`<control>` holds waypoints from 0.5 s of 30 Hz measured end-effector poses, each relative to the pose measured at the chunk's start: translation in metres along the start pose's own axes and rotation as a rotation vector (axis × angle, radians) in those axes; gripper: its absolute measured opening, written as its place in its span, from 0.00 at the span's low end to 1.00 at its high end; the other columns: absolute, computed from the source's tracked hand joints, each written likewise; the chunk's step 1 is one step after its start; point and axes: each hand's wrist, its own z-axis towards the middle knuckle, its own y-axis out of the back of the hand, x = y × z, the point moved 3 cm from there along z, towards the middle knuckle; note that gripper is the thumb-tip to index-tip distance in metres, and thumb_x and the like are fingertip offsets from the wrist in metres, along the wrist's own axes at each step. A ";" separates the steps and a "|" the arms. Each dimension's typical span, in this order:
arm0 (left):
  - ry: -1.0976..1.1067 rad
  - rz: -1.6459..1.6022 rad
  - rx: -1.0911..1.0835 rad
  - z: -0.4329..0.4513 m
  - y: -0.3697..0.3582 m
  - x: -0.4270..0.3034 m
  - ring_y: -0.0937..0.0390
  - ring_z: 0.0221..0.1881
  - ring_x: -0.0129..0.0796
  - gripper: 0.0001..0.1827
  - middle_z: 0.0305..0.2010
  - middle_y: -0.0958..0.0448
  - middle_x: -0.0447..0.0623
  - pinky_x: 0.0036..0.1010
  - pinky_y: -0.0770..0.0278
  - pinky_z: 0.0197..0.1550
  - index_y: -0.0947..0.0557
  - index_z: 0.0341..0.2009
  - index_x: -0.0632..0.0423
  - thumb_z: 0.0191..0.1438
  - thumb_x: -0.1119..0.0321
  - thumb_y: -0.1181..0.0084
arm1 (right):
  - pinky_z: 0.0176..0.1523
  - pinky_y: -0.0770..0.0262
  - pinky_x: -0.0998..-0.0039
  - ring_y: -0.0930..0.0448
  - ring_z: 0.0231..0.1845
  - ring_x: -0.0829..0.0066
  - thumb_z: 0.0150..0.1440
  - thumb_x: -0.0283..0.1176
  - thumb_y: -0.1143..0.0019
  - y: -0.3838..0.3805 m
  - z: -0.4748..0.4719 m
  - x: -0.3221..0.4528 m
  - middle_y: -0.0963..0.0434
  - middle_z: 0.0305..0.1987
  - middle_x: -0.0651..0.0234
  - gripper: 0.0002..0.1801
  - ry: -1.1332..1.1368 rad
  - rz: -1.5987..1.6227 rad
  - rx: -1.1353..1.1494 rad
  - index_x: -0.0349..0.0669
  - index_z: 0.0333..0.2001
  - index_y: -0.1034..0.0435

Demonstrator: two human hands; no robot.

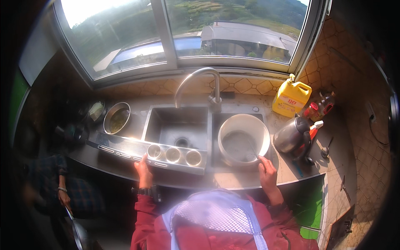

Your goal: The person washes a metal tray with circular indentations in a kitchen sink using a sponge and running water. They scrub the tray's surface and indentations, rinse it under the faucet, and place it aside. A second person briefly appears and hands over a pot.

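My left hand [144, 172] grips the front edge of a long slotted stainless-steel shelf [131, 147], which lies slantwise across the front of the sink. Three small clear cups stand in a row on its right part: one cup [154, 152] beside my fingertips, a middle cup [173, 155] and a right cup [193, 158]. At the front right rim of a white bucket [225, 129], my right hand [268, 173] pinches a thin handle [253, 150] that slants down inside. Its lower end is unclear. The bucket stands in the right sink basin, with greyish liquid at its bottom.
A curved faucet [200, 73] arches over the left basin [178, 122]. Left of it sits a metal pot [117, 118]. On the right are a yellow detergent jug [292, 97], an electric kettle [292, 134] and a ladle [325, 151]. Another person's hand [64, 200] holds a wok spatula [78, 229], lower left.
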 end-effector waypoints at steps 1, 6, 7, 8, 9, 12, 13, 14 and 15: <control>0.006 -0.001 0.018 0.002 0.000 -0.001 0.24 0.39 0.32 0.19 0.40 0.23 0.47 0.32 0.24 0.39 0.25 0.44 0.56 0.49 0.71 0.31 | 0.46 0.24 0.64 0.20 0.43 0.56 0.60 0.24 0.49 -0.008 0.006 0.010 0.21 0.44 0.56 0.16 0.000 0.025 0.051 0.40 0.52 0.28; 0.078 -0.003 0.063 0.017 0.017 -0.012 0.23 0.37 0.32 0.18 0.38 0.24 0.45 0.32 0.20 0.37 0.27 0.43 0.54 0.50 0.69 0.32 | 0.43 0.24 0.64 0.20 0.40 0.56 0.59 0.25 0.47 -0.061 0.037 0.068 0.21 0.41 0.57 0.15 0.077 0.066 0.283 0.44 0.51 0.27; 0.074 -0.045 0.104 0.019 0.020 -0.012 0.23 0.37 0.31 0.18 0.38 0.24 0.45 0.31 0.19 0.37 0.27 0.43 0.54 0.50 0.69 0.32 | 0.43 0.24 0.64 0.20 0.40 0.56 0.58 0.25 0.46 -0.074 0.043 0.080 0.21 0.41 0.57 0.15 0.144 0.075 0.314 0.44 0.51 0.26; 0.111 0.019 0.077 0.026 0.024 -0.013 0.22 0.35 0.29 0.18 0.38 0.24 0.45 0.29 0.18 0.34 0.28 0.42 0.53 0.50 0.69 0.32 | 0.43 0.24 0.63 0.20 0.40 0.56 0.58 0.25 0.46 -0.089 0.048 0.089 0.22 0.42 0.57 0.16 0.100 0.112 0.411 0.44 0.51 0.27; 0.110 -0.013 0.116 0.029 0.024 -0.013 0.22 0.33 0.29 0.18 0.37 0.24 0.45 0.29 0.18 0.32 0.28 0.41 0.54 0.50 0.68 0.32 | 0.43 0.24 0.63 0.20 0.39 0.55 0.57 0.25 0.46 -0.103 0.054 0.097 0.22 0.43 0.57 0.17 0.086 0.150 0.499 0.45 0.52 0.27; 0.111 0.052 0.110 0.032 0.029 -0.008 0.23 0.35 0.26 0.18 0.37 0.24 0.44 0.25 0.21 0.37 0.28 0.40 0.55 0.51 0.69 0.32 | 0.46 0.25 0.66 0.20 0.44 0.59 0.54 0.21 0.47 -0.136 0.071 0.126 0.22 0.43 0.59 0.22 0.319 0.096 0.580 0.46 0.54 0.28; 0.050 0.049 0.093 0.031 0.028 -0.007 0.24 0.36 0.25 0.17 0.37 0.24 0.44 0.23 0.23 0.38 0.28 0.40 0.55 0.51 0.70 0.32 | 0.44 0.25 0.64 0.21 0.42 0.58 0.54 0.22 0.47 -0.145 0.076 0.133 0.22 0.42 0.59 0.22 0.335 0.029 0.660 0.47 0.54 0.28; -0.013 0.041 0.077 0.031 0.027 -0.006 0.24 0.37 0.24 0.17 0.37 0.24 0.43 0.22 0.24 0.40 0.28 0.40 0.55 0.52 0.70 0.32 | 0.42 0.25 0.62 0.21 0.40 0.56 0.54 0.23 0.47 -0.152 0.082 0.142 0.23 0.41 0.60 0.22 0.368 -0.029 0.710 0.48 0.54 0.28; -0.002 0.030 0.079 0.030 0.027 -0.005 0.25 0.37 0.23 0.17 0.37 0.24 0.43 0.21 0.25 0.40 0.28 0.40 0.55 0.52 0.70 0.32 | 0.40 0.25 0.60 0.21 0.38 0.55 0.54 0.24 0.47 -0.157 0.087 0.151 0.23 0.41 0.60 0.22 0.416 -0.074 0.750 0.48 0.54 0.28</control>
